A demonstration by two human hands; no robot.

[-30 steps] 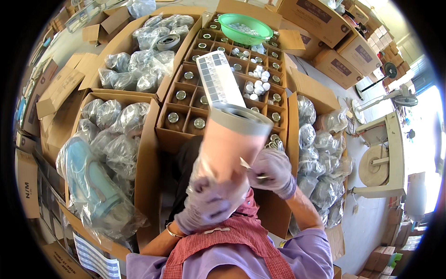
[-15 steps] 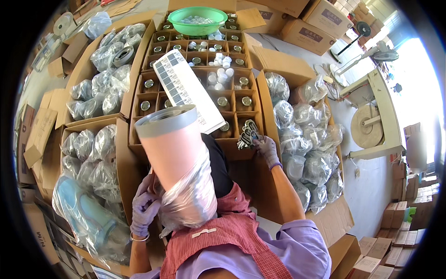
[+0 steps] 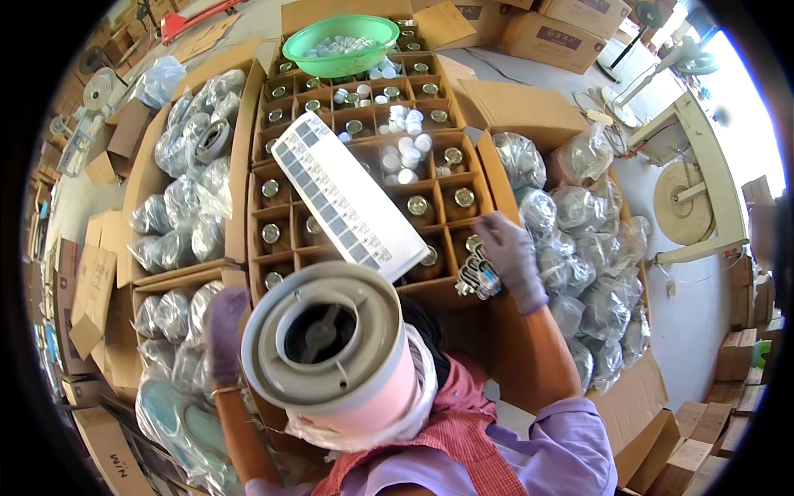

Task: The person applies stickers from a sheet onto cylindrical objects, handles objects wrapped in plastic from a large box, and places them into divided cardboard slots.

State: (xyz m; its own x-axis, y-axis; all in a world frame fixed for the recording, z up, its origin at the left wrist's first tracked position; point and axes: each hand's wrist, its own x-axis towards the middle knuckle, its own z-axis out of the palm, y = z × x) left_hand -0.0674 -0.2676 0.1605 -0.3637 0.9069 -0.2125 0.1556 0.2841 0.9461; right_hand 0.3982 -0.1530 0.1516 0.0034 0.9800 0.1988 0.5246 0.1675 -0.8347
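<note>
A large pink cylinder (image 3: 362, 409) with a grey ringed end (image 3: 277, 364) leans against my lap, partly wrapped in clear plastic. Its grey end faces up, with a dark round hollow at the centre. My left hand (image 3: 227, 335), in a purple glove and smeared by motion, is just left of that end. My right hand (image 3: 511, 260), gloved too, is by the carton's right edge with its fingers drawn together. What they hold, if anything, is hidden. Beside it a bundle of metal clips (image 3: 477, 277) hangs in the divided carton (image 3: 389, 289).
A white sheet of printed labels (image 3: 351, 198) lies across the dividers, among metal-capped jars and loose white caps (image 3: 405, 157). A green basin (image 3: 341, 45) of caps stands behind. Cartons of plastic-wrapped items (image 3: 579, 256) flank me, with a standing fan (image 3: 686, 66) at the far right.
The pink cylinder has tipped so its grey end now faces up toward me. My left hand has come up from the cylinder's lower side; my right hand has lifted slightly at the clips.
</note>
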